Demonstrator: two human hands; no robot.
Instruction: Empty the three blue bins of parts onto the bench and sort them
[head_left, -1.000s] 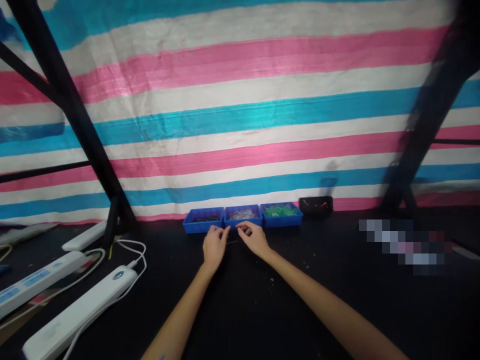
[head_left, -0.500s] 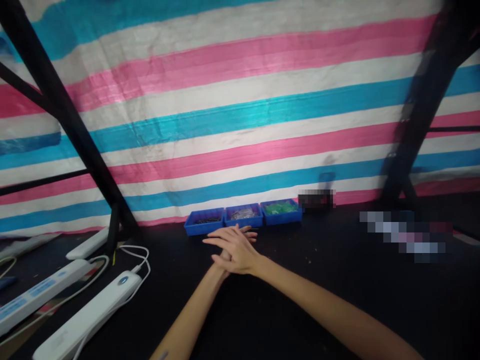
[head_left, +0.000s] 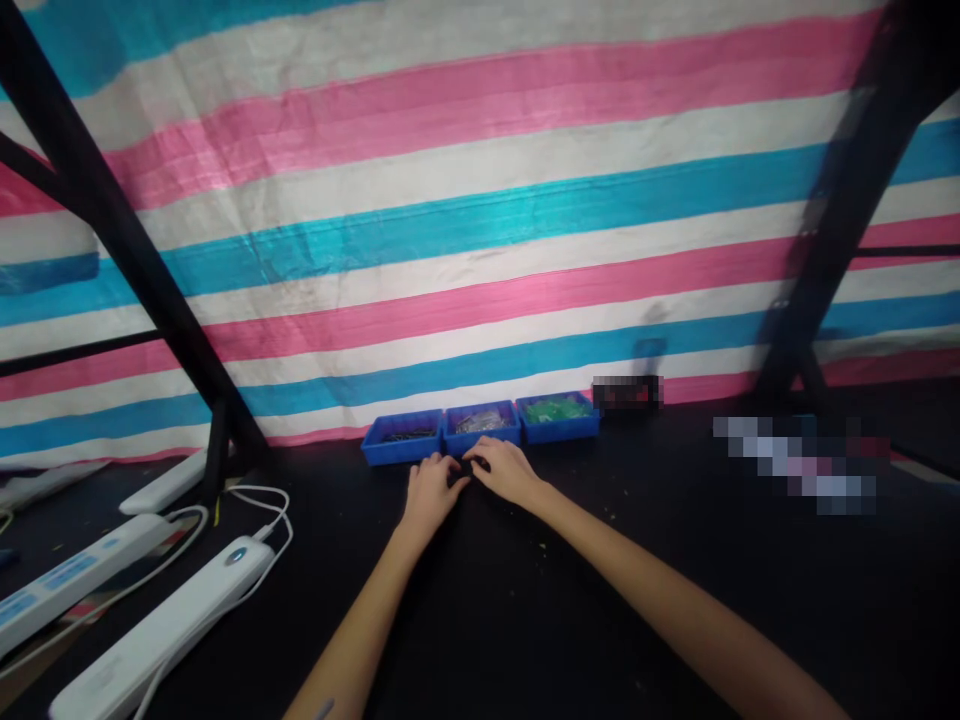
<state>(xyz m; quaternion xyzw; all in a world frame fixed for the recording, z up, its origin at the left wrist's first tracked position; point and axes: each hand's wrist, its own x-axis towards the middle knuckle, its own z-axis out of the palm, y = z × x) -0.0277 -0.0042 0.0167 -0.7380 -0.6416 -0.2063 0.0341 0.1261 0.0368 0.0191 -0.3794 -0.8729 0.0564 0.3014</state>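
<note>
Grip: bare left hand (head_left: 431,490) and right hand (head_left: 504,470), fingers curled, tips close together; cannot tell whether either pinches anything. Landmark: middle blue rectangular plastic tray (head_left: 456,447), holding clear pieces (head_left: 481,421), just beyond both hands. Left of it, blue tray of dark pieces (head_left: 409,436); right of it, blue tray of green pieces (head_left: 559,409). Black tabletop (head_left: 465,620) beneath. Risk (judged): knuckles may nudge the landmark; any small dark piece dropped could vanish against black.
</note>
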